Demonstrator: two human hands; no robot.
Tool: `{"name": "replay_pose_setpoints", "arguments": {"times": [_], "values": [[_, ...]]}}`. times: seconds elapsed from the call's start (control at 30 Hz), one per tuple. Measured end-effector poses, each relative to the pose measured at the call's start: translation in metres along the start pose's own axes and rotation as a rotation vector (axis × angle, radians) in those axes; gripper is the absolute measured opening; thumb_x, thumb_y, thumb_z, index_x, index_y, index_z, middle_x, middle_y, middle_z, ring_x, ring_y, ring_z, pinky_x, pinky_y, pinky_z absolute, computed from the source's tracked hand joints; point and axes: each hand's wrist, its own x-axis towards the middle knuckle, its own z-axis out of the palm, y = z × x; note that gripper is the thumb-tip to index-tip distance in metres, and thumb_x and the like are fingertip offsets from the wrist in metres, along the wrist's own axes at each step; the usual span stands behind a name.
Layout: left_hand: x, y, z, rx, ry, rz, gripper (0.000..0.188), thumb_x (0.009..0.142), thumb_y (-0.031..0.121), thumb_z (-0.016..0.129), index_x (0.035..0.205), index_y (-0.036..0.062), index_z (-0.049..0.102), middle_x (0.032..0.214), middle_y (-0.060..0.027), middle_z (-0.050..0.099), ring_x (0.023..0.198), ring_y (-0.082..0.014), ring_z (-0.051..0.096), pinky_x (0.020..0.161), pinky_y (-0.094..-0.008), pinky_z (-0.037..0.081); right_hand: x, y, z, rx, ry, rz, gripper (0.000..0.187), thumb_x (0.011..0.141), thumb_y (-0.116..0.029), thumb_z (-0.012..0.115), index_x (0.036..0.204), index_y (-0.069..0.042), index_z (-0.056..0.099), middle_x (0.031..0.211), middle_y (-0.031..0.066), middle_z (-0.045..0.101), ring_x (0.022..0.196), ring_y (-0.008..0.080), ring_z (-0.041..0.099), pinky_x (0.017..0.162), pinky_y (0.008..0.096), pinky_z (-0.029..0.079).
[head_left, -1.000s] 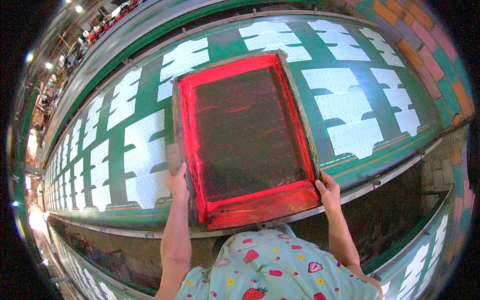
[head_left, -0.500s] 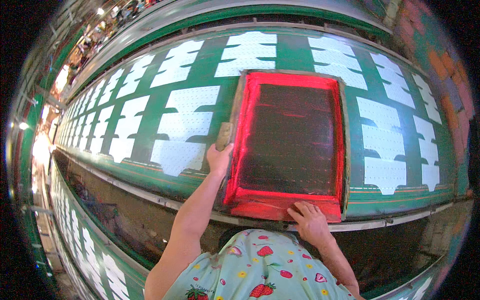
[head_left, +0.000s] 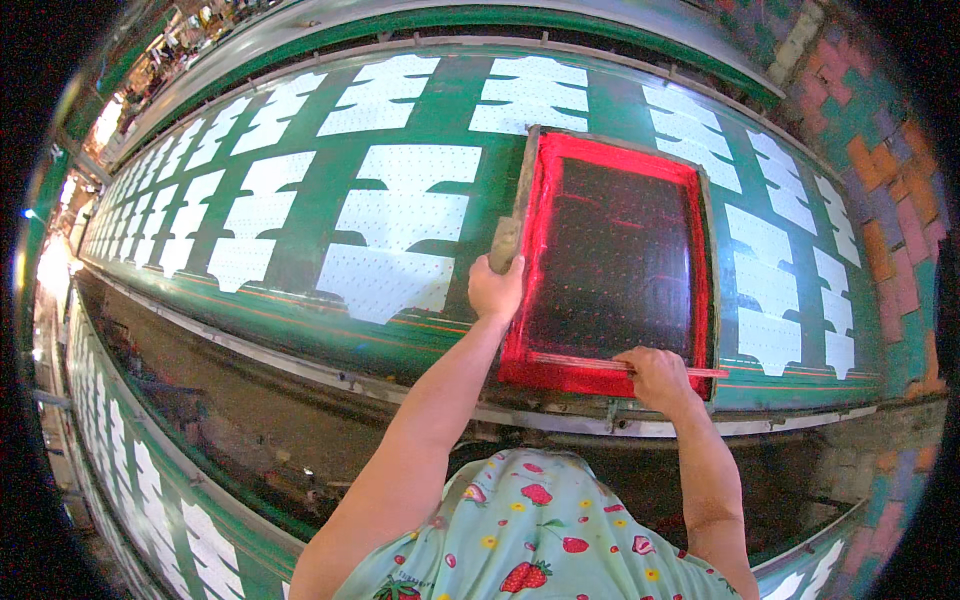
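Observation:
A screen-printing frame (head_left: 704,230) with a red-taped inner border and dark mesh lies on the long green table. My left hand (head_left: 494,289) is closed round a wooden handle (head_left: 506,240) on the frame's left side. Near the frame's closest end, my right hand (head_left: 660,380) grips a thin reddish squeegee (head_left: 580,361) that spans the mesh from side to side. The squeegee's blade edge is hidden. White dotted fabric pieces (head_left: 400,215) lie flat in two rows on the table, on both sides of the frame and beyond it.
A metal rail (head_left: 780,425) runs along the table's near edge, close to my body. Another long table (head_left: 150,480) with white pieces stands at the lower left. Behind the green table (head_left: 615,110) is a further long table (head_left: 400,20). Coloured paving (head_left: 890,190) covers the floor at right.
My right hand has gone from resting with loose fingers on the frame's near end to gripping the squeegee, now raised on edge. The view has shifted; my left hand stays on the handle.

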Motion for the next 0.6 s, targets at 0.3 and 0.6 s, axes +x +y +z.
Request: {"name": "replay_pose_setpoints", "arguments": {"times": [0.3,0.6], "values": [[-0.001,-0.005,-0.002,-0.270,-0.020,0.063,0.054,0.108,0.042,0.069,0.136,-0.0038,0.070,0.127,-0.0294,0.075,0.122,-0.0479,0.070,0.107,-0.0537,0.053,-0.023,-0.038,0.051,-0.026,0.249,0.038,0.047,0.084,0.000,0.069,0.128,-0.013,0.080,0.122,0.0133,0.080,0.112,0.0367,0.077,0.097,0.0495,0.062],[0.001,-0.006,0.002,-0.257,-0.009,0.027,0.045,0.109,0.037,0.066,0.132,-0.0022,0.072,0.127,-0.0269,0.075,0.121,-0.0455,0.070,0.109,-0.0528,0.052,0.062,0.011,0.050,-0.191,0.457,0.003,0.056,0.082,0.001,0.072,0.135,-0.016,0.076,0.122,0.0094,0.077,0.112,0.0322,0.075,0.098,0.0478,0.060]]}}
